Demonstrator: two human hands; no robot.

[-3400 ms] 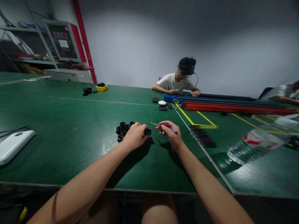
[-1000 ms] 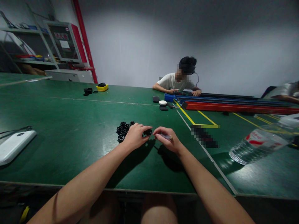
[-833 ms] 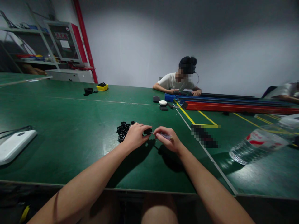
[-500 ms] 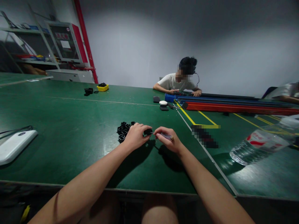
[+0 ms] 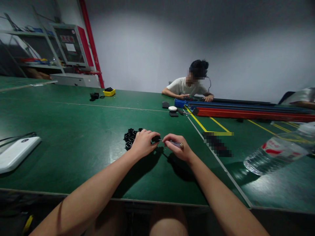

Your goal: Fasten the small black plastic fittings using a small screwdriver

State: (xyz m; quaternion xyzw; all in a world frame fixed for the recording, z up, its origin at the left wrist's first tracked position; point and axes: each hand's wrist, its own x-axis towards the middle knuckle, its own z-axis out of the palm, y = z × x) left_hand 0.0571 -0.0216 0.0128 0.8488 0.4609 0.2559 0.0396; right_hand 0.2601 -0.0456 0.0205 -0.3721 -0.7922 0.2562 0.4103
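Between the thumb and fingers of my left hand [image 5: 144, 143] is a small black part [image 5: 156, 139], held just above the green table [image 5: 81, 147]. My right hand [image 5: 178, 146] grips a screwdriver [image 5: 176, 143] with a clear handle. Its thin metal shaft points left, and the tip meets or lies very close to the black part; the exact contact is too small to tell. A cluster of several black parts [image 5: 129, 137] lies beside my left hand, partly hidden by it.
A water bottle [image 5: 275, 150] stands at right; a white device [image 5: 18, 154] lies at left. Farther back are a yellow bin [image 5: 109, 92], a white round object [image 5: 172, 108] and long red rails [image 5: 246, 114]. Across the table sits a person [image 5: 184, 86].
The view has shifted very slightly, so the surroundings sit a little farther right. Both hands keep the same hold on the black part and the screwdriver.
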